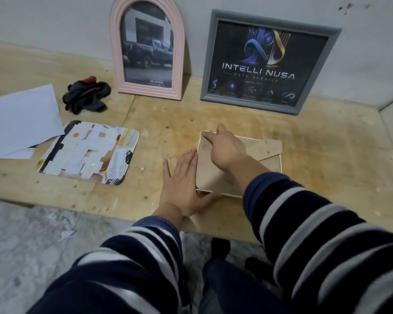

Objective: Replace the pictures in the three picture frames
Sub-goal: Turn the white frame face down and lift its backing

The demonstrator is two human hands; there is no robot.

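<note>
Brown-backed frame (pixel 268 155) lies face-down under both hands' grip.

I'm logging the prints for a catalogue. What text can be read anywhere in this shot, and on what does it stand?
"INTELLI NUSA": large letters on the dark poster in the grey frame.
"DATA SERVICE": smaller line beneath it, same poster.
"TOYOTA": bottom of the truck picture in the pink arched frame.
Too small to read: the line under "DATA SERVICE" and the icon captions along the poster's foot.
Blurred: print on the collage sheet.

White paper (pixel 21 121) cut off at left edge
</note>
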